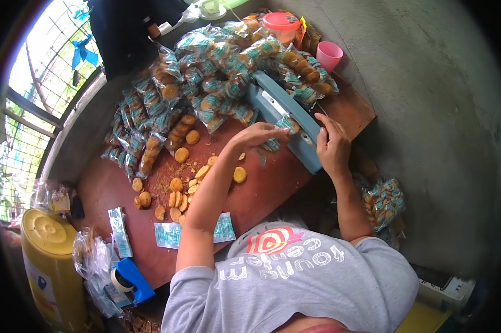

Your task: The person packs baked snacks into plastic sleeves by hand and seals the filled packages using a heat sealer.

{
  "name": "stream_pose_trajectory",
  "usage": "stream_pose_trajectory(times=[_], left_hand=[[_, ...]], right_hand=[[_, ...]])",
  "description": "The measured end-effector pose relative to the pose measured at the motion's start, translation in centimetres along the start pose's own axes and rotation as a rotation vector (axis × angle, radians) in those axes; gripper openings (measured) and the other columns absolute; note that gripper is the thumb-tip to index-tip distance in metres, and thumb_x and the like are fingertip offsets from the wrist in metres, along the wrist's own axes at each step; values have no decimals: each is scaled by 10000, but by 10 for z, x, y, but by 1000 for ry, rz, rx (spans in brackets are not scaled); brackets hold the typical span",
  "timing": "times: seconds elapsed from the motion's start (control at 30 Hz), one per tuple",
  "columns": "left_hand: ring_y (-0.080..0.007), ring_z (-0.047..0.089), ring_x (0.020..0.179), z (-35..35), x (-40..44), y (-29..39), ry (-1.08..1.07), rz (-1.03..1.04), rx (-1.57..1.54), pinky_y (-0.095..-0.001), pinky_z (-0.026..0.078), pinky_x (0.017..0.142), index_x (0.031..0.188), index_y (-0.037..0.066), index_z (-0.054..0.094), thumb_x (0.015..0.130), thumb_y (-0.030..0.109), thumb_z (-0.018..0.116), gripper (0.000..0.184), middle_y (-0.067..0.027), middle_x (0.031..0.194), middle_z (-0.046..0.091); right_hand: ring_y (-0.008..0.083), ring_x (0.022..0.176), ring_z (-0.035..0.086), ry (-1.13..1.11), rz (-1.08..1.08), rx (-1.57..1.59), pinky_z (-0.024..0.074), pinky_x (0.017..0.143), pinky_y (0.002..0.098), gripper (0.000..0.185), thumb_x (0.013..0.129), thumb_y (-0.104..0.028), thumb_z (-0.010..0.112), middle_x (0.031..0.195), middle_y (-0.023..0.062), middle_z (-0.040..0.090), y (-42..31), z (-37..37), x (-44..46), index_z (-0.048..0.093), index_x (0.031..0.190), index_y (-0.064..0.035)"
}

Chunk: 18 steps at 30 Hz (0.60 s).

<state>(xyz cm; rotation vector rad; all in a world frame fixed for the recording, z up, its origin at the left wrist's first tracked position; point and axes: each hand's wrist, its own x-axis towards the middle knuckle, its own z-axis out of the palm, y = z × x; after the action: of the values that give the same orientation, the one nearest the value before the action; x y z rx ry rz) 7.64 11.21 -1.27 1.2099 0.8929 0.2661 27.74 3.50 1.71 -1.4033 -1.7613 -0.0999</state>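
A blue bag sealer (pixel 286 102) lies diagonally on the reddish-brown table, with a pale strip along its body. My left hand (pixel 261 135) is at its near side, fingers pinched on a small clear packet (pixel 287 124) with teal print at the sealer's strip. Part of that packet is hidden by the fingers. My right hand (pixel 334 143) is at the sealer's right edge, thumb and bent fingers apart, with nothing visible in it. Loose round biscuits (pixel 181 155) and crumbs lie left of my left forearm.
A large heap of packed biscuits (pixel 206 72) covers the table's back. A pink cup (pixel 329 55) and red-lidded tub (pixel 281 26) stand behind. Printed labels (pixel 167 235), a blue tape dispenser (pixel 135 282) and a yellow drum (pixel 45 238) are at left. Another biscuit bag (pixel 385 204) sits right.
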Motion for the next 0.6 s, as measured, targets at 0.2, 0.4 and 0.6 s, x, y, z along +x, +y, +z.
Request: stream_pose_trajectory(times=[0.2,0.4,0.6], left_hand=[[-136,541,896,0,-24,-15,56,81,128,-295,435,745,1105,31,564,781,533,592,598,-53,987,596],[-127,555,850,-2,-27,-43,57,112,56,-292,478,745,1115,24,514,751,463,665,589,-55,920,584],[-120,569,805,12,-28,-54,211,190,43,-261,480,727,1078,8,527,759,426,674,545,-57,885,589]], right_hand=[[282,890,587,1,2,49,456,767,375,310,743,13,464,965,102,629,-2,0,1,597,1017,-44],[285,858,592,-1,9,55,469,733,368,312,741,24,453,930,103,633,-5,2,-2,608,1002,-50],[252,858,607,83,26,140,464,741,353,285,768,25,485,944,88,638,-3,9,-9,618,1004,-63]])
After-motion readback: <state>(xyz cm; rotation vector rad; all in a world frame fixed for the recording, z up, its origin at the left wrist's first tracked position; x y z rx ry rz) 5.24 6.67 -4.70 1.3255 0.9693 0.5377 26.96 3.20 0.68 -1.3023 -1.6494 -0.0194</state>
